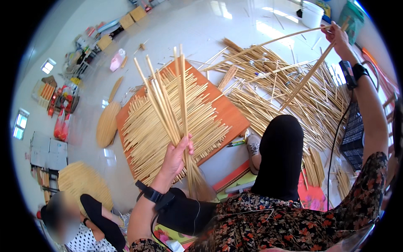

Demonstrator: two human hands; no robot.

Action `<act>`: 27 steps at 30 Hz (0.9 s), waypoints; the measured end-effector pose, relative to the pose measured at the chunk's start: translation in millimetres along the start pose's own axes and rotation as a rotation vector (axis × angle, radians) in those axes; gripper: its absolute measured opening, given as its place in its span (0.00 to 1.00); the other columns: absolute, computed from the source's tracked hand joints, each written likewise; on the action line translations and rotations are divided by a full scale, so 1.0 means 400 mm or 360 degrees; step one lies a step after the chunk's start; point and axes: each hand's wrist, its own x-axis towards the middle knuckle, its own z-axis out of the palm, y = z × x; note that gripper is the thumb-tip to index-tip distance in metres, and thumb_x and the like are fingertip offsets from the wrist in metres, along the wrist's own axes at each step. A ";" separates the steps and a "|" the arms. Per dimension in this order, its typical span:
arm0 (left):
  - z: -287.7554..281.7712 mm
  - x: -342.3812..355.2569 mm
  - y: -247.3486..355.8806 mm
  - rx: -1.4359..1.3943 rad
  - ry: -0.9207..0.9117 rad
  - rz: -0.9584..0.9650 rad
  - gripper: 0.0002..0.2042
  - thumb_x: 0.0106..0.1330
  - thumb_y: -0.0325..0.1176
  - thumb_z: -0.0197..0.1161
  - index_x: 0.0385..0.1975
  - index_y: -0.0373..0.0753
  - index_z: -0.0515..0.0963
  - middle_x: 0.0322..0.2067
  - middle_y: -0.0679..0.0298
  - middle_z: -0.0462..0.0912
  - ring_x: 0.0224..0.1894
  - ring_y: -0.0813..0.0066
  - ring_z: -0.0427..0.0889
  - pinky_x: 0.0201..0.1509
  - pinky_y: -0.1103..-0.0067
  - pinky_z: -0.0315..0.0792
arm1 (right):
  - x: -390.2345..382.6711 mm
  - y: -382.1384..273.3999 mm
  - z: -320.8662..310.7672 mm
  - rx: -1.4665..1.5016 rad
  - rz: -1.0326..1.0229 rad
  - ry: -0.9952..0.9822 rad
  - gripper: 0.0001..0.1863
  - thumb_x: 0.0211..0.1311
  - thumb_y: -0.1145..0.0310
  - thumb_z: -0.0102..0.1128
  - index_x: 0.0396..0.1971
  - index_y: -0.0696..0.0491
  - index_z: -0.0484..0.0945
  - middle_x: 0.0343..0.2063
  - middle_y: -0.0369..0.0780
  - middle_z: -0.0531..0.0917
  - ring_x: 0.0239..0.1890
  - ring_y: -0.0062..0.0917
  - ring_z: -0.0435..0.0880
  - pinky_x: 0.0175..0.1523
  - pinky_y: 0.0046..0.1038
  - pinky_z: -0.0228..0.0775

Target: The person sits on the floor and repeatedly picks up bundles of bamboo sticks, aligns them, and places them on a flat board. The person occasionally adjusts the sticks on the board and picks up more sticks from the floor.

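Observation:
My left hand (178, 155) is closed around an upright, fanned bundle of pale bamboo sticks (168, 113) in front of me. Behind the bundle, an orange-brown board (235, 119) carries rows of short sticks (201, 134) laid side by side. At the upper right, my raised right hand (336, 38) grips long thin bamboo strips (308, 77), which reach down and leftward over a large loose pile of strips (268, 75) on the floor. Both wrists have black devices strapped on.
A co-worker (90, 231) sits at the lower left by a round woven mat (82, 180). An oval woven piece (107, 124) lies left of the board. A white bucket (310, 12) stands at the back. A black cable (333, 145) runs down at the right.

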 end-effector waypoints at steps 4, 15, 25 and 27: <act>0.004 0.008 -0.010 -0.0023 -0.0145 -0.0048 0.14 0.75 0.42 0.59 0.50 0.38 0.74 0.29 0.68 0.76 0.32 0.78 0.74 0.40 0.78 0.72 | 0.030 -0.049 0.057 0.0166 -0.0166 0.0016 0.16 0.76 0.61 0.52 0.49 0.60 0.72 0.39 0.49 0.86 0.41 0.35 0.88 0.48 0.29 0.85; 0.027 0.004 -0.001 -0.0139 -0.0301 -0.0079 0.20 0.76 0.50 0.55 0.54 0.41 0.73 0.28 0.68 0.75 0.31 0.78 0.71 0.39 0.77 0.69 | -0.455 -0.210 0.645 -0.0639 -0.0368 -0.1092 0.13 0.68 0.58 0.65 0.44 0.51 0.85 0.23 0.27 0.79 0.19 0.07 0.66 0.22 0.15 0.58; 0.047 -0.020 0.020 -0.0171 -0.0382 -0.0043 0.21 0.79 0.47 0.50 0.62 0.39 0.69 0.29 0.68 0.75 0.32 0.79 0.71 0.39 0.80 0.71 | -0.729 -0.177 0.885 -0.0790 -0.0025 -0.1878 0.10 0.61 0.65 0.69 0.36 0.56 0.86 0.20 0.33 0.83 0.23 0.16 0.79 0.33 0.23 0.72; 0.046 -0.016 0.016 -0.0201 -0.0400 -0.0046 0.21 0.79 0.46 0.50 0.62 0.39 0.69 0.30 0.68 0.75 0.32 0.81 0.71 0.39 0.82 0.71 | -0.736 -0.164 0.897 -0.0683 0.0129 -0.1954 0.10 0.60 0.66 0.69 0.35 0.57 0.86 0.20 0.34 0.83 0.23 0.16 0.78 0.32 0.23 0.70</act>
